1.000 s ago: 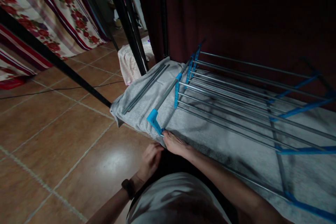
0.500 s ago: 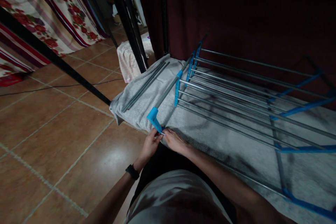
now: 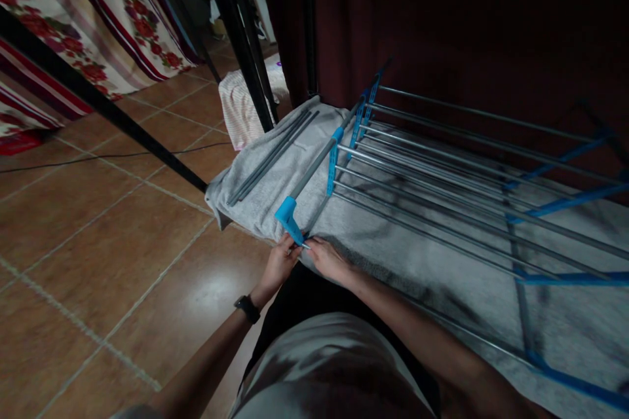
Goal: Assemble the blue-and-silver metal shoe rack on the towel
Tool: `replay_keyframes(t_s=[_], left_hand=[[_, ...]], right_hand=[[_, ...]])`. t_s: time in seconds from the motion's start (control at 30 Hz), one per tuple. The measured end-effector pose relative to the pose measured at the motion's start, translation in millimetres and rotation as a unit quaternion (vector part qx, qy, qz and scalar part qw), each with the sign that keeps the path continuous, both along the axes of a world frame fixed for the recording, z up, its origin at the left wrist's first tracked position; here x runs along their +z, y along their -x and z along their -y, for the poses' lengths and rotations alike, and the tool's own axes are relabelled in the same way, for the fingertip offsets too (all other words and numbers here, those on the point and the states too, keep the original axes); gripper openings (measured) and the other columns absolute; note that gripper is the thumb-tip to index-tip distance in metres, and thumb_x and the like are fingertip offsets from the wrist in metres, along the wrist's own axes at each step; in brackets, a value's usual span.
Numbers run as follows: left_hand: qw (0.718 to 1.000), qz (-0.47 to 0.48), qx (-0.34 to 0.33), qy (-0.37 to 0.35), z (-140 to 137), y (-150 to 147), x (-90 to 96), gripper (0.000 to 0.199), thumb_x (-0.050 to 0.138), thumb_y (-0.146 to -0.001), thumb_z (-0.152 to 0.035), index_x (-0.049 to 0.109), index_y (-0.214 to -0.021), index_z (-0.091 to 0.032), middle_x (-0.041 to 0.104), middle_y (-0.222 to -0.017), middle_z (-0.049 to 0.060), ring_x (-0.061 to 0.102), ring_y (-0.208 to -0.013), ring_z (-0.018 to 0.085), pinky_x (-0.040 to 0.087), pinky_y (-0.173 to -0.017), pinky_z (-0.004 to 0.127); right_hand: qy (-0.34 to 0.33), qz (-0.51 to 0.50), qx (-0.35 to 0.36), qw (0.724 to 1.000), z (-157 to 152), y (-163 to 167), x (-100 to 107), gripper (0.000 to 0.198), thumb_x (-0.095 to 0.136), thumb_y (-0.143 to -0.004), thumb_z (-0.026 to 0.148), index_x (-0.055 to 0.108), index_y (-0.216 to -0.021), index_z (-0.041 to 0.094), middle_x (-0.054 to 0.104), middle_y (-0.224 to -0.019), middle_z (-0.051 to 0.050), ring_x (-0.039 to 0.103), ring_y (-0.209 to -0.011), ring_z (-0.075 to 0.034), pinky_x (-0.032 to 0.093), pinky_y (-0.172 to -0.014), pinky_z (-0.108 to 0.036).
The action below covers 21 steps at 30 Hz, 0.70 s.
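A drying rack (image 3: 422,173) with grey metal bars and blue plastic joints lies across a grey blanket. At its near left end sticks out a blue plastic corner piece (image 3: 289,217), fitted on a grey tube. My left hand (image 3: 282,258) is closed around the lower end of this corner piece. Close beside it, my right hand (image 3: 325,258) pinches a thin metal rod (image 3: 305,245) where it meets the blue plastic. The fingertips of both hands nearly touch, and they hide part of the joint.
Loose grey tubes (image 3: 275,157) lie on the blanket (image 3: 255,209) left of the rack. Black metal posts (image 3: 240,33) and a slanting black bar (image 3: 113,121) stand at the left. Beyond are tiled floor (image 3: 98,236), a cable (image 3: 122,155) and a floral curtain (image 3: 93,19).
Both hands stay at the blue corner piece with almost the same grip. A little more of the thin rod shows between them. The view has shifted slightly.
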<state>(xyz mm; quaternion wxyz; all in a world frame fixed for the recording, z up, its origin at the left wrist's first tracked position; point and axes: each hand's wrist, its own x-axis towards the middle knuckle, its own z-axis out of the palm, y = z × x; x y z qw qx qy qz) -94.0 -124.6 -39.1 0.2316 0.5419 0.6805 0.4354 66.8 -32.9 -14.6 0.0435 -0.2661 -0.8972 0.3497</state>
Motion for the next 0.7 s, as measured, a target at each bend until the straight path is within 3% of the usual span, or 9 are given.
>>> replay_keyframes(t_s=[0.23, 0.7], left_hand=[[1.0, -0.005, 0.009, 0.0, -0.8, -4.5, 5.3, 0.027, 0.062, -0.088, -0.018, 0.074, -0.112, -0.021, 0.07, -0.119, 0.01, 0.067, -0.114, 0.026, 0.055, -0.102, 0.043], [1.0, 0.002, 0.014, 0.011, -0.9, -5.9, 7.1, 0.025, 0.062, -0.089, -0.022, 0.075, -0.11, -0.02, 0.07, -0.12, 0.011, 0.067, -0.116, 0.027, 0.054, -0.104, 0.045]], right_hand=[[-0.005, 0.02, 0.001, 1.0, 2.3, -3.9, 11.4, 0.029, 0.044, -0.103, 0.019, 0.063, -0.124, 0.018, 0.068, -0.126, -0.011, 0.065, -0.113, -0.018, 0.048, -0.093, -0.027], [0.011, 0.044, -0.001, 0.999, 0.5, -1.2, 19.0, 0.027, 0.043, -0.103, 0.019, 0.064, -0.121, 0.017, 0.072, -0.126, -0.01, 0.066, -0.118, -0.018, 0.046, -0.098, -0.026]])
